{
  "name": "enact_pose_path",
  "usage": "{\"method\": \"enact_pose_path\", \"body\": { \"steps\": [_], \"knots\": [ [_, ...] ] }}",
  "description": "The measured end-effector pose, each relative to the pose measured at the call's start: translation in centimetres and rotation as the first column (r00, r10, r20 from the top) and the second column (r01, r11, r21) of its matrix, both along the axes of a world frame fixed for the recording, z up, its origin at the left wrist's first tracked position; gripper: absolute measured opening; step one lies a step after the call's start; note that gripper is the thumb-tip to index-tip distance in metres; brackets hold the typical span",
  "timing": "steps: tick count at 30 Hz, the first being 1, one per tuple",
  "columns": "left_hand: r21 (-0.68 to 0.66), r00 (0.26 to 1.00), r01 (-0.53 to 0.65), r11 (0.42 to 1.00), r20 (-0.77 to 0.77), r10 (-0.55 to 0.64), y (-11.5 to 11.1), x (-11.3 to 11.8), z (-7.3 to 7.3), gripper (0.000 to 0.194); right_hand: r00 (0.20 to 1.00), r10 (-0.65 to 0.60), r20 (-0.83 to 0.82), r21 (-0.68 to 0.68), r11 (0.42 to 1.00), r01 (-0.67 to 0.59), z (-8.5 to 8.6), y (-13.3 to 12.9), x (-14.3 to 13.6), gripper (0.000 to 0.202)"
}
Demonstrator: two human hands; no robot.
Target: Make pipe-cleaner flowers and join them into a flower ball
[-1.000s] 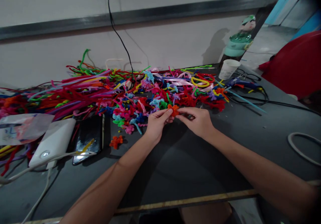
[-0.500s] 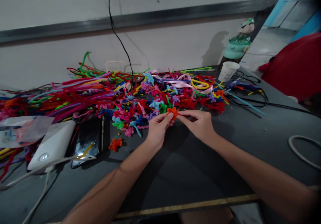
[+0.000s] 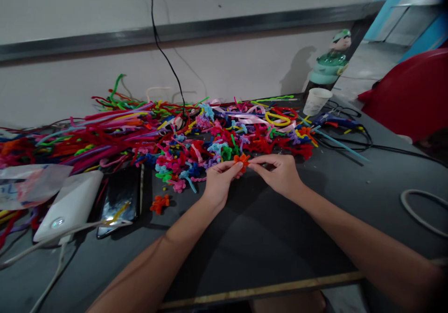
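Between my two hands is an orange pipe-cleaner flower (image 3: 241, 160), held just above the dark table at the front of the pile. My left hand (image 3: 221, 182) pinches its left side between thumb and fingers. From the other side, the thumb and forefinger of my right hand (image 3: 279, 173) close on the flower's right edge. A second orange pipe-cleaner flower (image 3: 160, 204) lies on the table to the left of my left forearm. Right behind my hands spreads a heap of coloured pipe-cleaner flowers (image 3: 213, 140).
Long loose pipe cleaners (image 3: 105, 128) cover the back left. A white power bank (image 3: 70, 205) with a cable and a black phone (image 3: 121, 201) lie at the left. At the right are a paper cup (image 3: 317, 101), a blue glue gun (image 3: 338, 120), a green bottle figure (image 3: 329, 65) and a red chair (image 3: 409, 93).
Both hands keep their pinch on the orange flower, with barely any finger movement. The whole view has shifted very slightly.
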State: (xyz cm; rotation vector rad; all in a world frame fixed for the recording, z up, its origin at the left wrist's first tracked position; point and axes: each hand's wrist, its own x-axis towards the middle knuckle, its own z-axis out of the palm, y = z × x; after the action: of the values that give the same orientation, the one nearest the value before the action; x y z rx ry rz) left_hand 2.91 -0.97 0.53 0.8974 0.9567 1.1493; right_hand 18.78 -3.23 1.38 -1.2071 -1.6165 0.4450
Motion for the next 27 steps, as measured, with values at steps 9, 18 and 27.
{"method": "enact_pose_path", "body": {
  "steps": [9,18,27],
  "knots": [
    [0.029,1.0,0.001,1.0,0.004,-0.001,0.03,-0.12,-0.09,0.01,0.997,-0.027,-0.072,-0.07,0.997,0.022,-0.24,-0.03,-0.19,0.014],
    [0.161,0.993,0.004,0.987,-0.115,0.014,0.01,-0.41,0.06,0.015,0.948,0.015,-0.318,-0.367,0.92,-0.138,-0.38,0.33,-0.51,0.026],
    [0.23,0.963,-0.017,0.973,-0.257,0.077,-0.16,-0.41,0.04,0.015,0.83,0.062,-0.554,-0.48,0.791,-0.38,0.35,0.25,-0.68,0.025]
  ]
}}
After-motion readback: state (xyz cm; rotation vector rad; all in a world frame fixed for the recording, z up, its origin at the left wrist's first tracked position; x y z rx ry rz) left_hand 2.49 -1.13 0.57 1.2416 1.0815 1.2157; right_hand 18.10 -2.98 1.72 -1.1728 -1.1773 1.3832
